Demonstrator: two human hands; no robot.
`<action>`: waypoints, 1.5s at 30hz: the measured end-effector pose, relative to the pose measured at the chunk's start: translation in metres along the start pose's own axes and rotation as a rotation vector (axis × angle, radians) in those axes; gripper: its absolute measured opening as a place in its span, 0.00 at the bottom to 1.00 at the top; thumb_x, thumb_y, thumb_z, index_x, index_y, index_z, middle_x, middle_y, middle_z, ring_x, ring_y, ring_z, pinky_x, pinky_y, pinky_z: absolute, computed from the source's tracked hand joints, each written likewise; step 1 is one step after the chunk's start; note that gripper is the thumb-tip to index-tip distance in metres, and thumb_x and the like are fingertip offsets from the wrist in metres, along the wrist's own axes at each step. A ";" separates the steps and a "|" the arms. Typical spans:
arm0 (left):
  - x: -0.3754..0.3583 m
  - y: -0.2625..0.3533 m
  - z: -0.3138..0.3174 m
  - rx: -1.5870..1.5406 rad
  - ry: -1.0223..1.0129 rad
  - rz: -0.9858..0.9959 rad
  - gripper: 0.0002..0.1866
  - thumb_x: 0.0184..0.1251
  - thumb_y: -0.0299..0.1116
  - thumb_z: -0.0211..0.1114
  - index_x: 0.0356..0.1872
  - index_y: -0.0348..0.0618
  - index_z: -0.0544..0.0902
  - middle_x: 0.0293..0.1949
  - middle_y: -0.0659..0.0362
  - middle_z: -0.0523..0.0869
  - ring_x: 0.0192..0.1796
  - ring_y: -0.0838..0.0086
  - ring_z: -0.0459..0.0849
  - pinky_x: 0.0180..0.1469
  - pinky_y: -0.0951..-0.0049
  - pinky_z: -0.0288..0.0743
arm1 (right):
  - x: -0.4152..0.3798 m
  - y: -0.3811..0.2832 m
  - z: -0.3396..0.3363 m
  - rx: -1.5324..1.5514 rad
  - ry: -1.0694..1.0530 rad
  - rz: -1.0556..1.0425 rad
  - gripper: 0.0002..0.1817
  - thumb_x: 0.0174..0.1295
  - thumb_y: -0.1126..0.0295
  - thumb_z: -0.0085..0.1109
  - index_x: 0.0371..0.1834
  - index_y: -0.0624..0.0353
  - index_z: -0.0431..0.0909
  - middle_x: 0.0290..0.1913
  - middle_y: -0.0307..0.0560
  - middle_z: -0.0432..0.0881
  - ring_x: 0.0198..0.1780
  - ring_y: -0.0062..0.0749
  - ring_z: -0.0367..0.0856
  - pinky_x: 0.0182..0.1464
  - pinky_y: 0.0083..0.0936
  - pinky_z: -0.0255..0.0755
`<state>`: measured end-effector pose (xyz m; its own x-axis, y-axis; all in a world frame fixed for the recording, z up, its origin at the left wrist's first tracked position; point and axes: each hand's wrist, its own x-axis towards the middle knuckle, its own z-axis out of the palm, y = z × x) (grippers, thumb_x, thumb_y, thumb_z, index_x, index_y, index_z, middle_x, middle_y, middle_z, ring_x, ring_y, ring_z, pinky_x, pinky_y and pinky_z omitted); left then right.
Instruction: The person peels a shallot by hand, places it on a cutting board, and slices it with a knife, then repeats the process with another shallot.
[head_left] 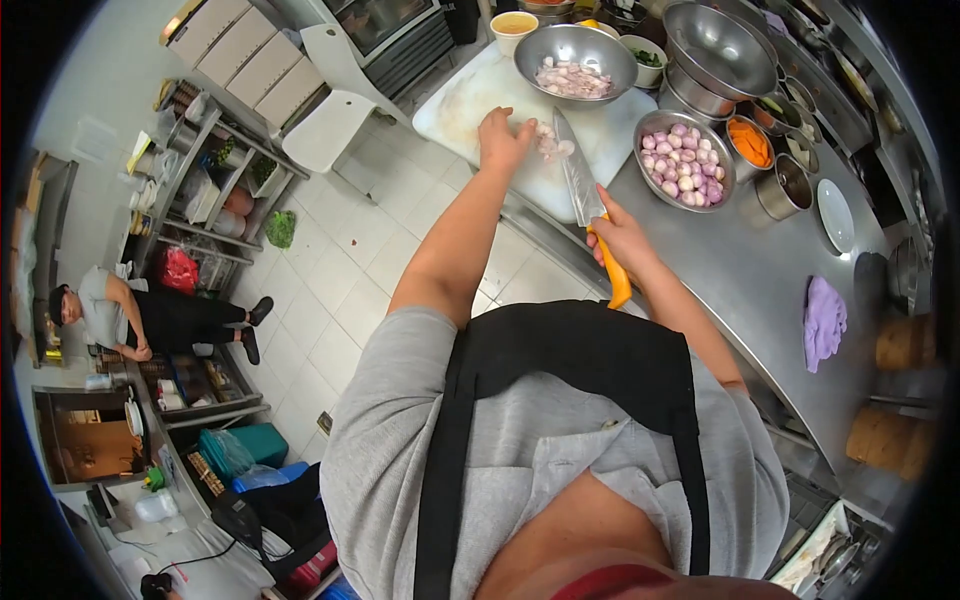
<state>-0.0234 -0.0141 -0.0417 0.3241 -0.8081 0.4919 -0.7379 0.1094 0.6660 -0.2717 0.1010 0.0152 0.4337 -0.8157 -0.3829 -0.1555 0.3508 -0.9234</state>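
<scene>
Upper centre: one knife (581,190) gripped by right hand (622,237); left hand (506,142) loosely opened near shallot slices (552,147); two shallot bowls (535,52) placed nearby.

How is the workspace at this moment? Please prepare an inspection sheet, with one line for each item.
Surface: white cutting board on steel counter; board marked and stained.
Job's things: knife; chopped pieces on the board; more in the larger bowl; whole peeled bulbs in another.
Clutter: purple cloth and white dish on the counter.
Hands: left hand open beside the pieces; right hand grips the knife's orange handle.
Cables: nothing seen among the work things.
Surroundings: white chair; green bunch on the floor; another person near shelves.
</scene>
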 end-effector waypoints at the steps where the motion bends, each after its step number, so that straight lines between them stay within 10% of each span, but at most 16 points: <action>1: -0.002 0.001 0.001 -0.001 0.006 -0.011 0.28 0.55 0.44 0.67 0.52 0.33 0.74 0.54 0.43 0.75 0.59 0.52 0.69 0.62 0.60 0.61 | 0.005 -0.004 0.006 0.004 -0.003 0.013 0.36 0.62 0.71 0.46 0.74 0.49 0.46 0.24 0.41 0.74 0.18 0.23 0.70 0.20 0.21 0.67; 10: -0.019 0.032 -0.013 0.167 -0.154 0.128 0.36 0.55 0.51 0.65 0.60 0.35 0.70 0.62 0.41 0.67 0.66 0.49 0.61 0.68 0.56 0.54 | 0.031 -0.022 0.054 -0.158 -0.010 0.064 0.35 0.62 0.71 0.45 0.74 0.43 0.47 0.23 0.42 0.72 0.16 0.23 0.69 0.20 0.21 0.68; 19: -0.005 0.005 0.003 -0.097 0.072 -0.144 0.18 0.56 0.23 0.58 0.50 0.34 0.77 0.58 0.41 0.72 0.63 0.51 0.67 0.66 0.61 0.60 | 0.041 -0.018 0.084 -0.103 -0.057 0.047 0.36 0.62 0.71 0.45 0.74 0.43 0.46 0.23 0.41 0.71 0.15 0.23 0.68 0.18 0.22 0.67; 26: 0.003 0.002 -0.006 -0.080 0.101 -0.167 0.16 0.57 0.28 0.60 0.48 0.35 0.79 0.52 0.42 0.76 0.59 0.52 0.72 0.62 0.62 0.65 | 0.049 -0.017 0.076 -0.046 -0.157 -0.047 0.36 0.61 0.73 0.45 0.74 0.47 0.47 0.23 0.40 0.71 0.15 0.23 0.69 0.19 0.22 0.67; 36: 0.125 0.129 0.000 -0.165 0.394 0.394 0.11 0.60 0.31 0.62 0.41 0.37 0.80 0.44 0.47 0.80 0.47 0.53 0.77 0.53 0.60 0.69 | -0.033 -0.100 0.013 -0.170 0.079 -0.311 0.35 0.59 0.73 0.48 0.73 0.49 0.53 0.21 0.38 0.69 0.15 0.20 0.68 0.18 0.20 0.66; 40: 0.145 0.139 0.024 -0.416 0.292 0.237 0.11 0.62 0.36 0.61 0.39 0.40 0.82 0.43 0.47 0.81 0.51 0.54 0.76 0.56 0.60 0.67 | -0.082 -0.089 -0.021 -0.200 0.166 -0.321 0.34 0.59 0.73 0.49 0.72 0.47 0.55 0.21 0.36 0.69 0.15 0.19 0.68 0.18 0.19 0.65; 43: 0.143 0.116 0.048 0.469 -0.195 0.135 0.10 0.58 0.39 0.65 0.34 0.46 0.84 0.45 0.47 0.81 0.48 0.50 0.77 0.51 0.59 0.69 | -0.113 -0.069 -0.045 -0.269 0.290 -0.308 0.34 0.60 0.74 0.49 0.72 0.45 0.56 0.22 0.36 0.69 0.15 0.17 0.67 0.19 0.18 0.65; 45: 0.162 0.114 0.067 0.213 -0.007 0.183 0.10 0.58 0.40 0.64 0.33 0.44 0.84 0.43 0.47 0.81 0.47 0.50 0.78 0.49 0.60 0.70 | -0.131 -0.055 -0.055 -0.176 0.380 -0.272 0.34 0.60 0.75 0.49 0.72 0.43 0.57 0.22 0.35 0.68 0.15 0.16 0.66 0.19 0.17 0.64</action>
<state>-0.0940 -0.1712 0.0763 0.1704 -0.7903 0.5886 -0.8920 0.1301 0.4329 -0.3692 0.1633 0.1153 0.1304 -0.9883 -0.0796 -0.2432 0.0459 -0.9689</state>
